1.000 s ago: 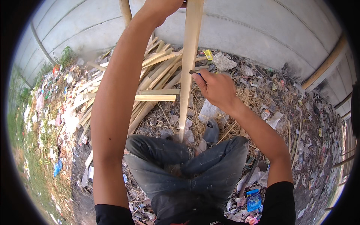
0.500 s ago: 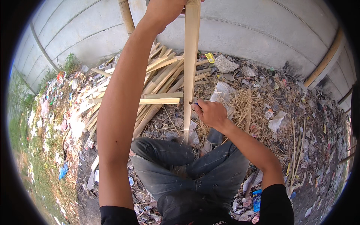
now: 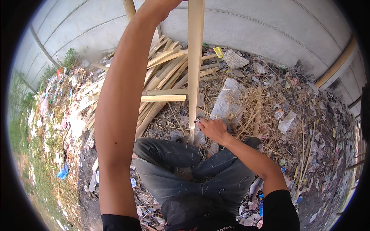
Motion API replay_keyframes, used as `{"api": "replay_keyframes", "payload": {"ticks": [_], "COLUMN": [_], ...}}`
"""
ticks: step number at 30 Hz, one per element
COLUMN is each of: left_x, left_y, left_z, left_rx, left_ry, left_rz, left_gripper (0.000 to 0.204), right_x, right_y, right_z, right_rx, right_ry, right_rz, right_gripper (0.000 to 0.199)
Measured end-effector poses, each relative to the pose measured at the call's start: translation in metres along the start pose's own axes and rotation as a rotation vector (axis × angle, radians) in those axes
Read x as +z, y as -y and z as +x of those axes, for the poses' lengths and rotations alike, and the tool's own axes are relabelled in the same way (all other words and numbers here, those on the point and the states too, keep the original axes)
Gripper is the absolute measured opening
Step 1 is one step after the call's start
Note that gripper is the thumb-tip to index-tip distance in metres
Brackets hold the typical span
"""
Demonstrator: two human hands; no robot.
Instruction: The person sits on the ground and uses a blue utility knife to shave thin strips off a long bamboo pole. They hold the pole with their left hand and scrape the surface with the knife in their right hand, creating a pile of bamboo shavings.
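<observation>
A long pale bamboo strip (image 3: pixel 195 50) stands upright in front of me, its lower end down by my crossed legs. My left hand (image 3: pixel 165 5) is raised at the top edge of the view and grips the strip high up; its fingers are mostly cut off there. Low on the strip, my right hand (image 3: pixel 213 129) is closed around a small knife (image 3: pixel 197 121). The knife's dark tip touches or nearly touches the strip's right side; its handle is mostly hidden in my fist.
Behind the strip lies a heap of split bamboo strips (image 3: pixel 165 69), with one cut piece (image 3: pixel 163 98) across its front. A whitish slab (image 3: pixel 228 99), a stone (image 3: pixel 235 59), dry shavings (image 3: pixel 252 111) and scattered litter cover the ground. A grey panel wall (image 3: pixel 250 27) closes off the far side.
My right hand with the knife has slid down the bamboo strip toward its lower end. My left hand has shifted slightly up and left, still at the strip's top.
</observation>
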State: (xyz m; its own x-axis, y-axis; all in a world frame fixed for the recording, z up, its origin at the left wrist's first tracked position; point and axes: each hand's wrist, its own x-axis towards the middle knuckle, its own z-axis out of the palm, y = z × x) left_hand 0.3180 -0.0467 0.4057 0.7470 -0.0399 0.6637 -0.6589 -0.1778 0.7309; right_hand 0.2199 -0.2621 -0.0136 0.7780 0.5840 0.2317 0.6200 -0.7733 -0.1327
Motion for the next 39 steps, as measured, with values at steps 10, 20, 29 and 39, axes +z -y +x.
{"api": "replay_keyframes", "payload": {"ticks": [10,20,29,39], "left_x": [-0.007,-0.011,-0.023,-0.033], "left_y": [0.014,0.006,0.019,0.028], "left_z": [0.002,-0.001,-0.001,0.009], "left_rx": [-0.032,-0.036,-0.04,-0.109], "left_ry": [-0.015,-0.066,-0.097,-0.127], "left_rz": [0.04,0.065,0.094,0.115], "left_gripper": [0.043,0.046,0.051,0.063], "right_x": [-0.115,0.043,-0.036,-0.018], "right_y": [0.011,-0.001,0.013,0.013], "right_z": [0.077,-0.01,0.046,0.048], "right_rx": [-0.029,-0.014,-0.043,-0.015], "right_ry": [-0.403,0.072,-0.296,-0.257], "right_rz": [0.029,0.063,0.093,0.194], "right_gripper": [0.035,0.042,0.034,0.036]}}
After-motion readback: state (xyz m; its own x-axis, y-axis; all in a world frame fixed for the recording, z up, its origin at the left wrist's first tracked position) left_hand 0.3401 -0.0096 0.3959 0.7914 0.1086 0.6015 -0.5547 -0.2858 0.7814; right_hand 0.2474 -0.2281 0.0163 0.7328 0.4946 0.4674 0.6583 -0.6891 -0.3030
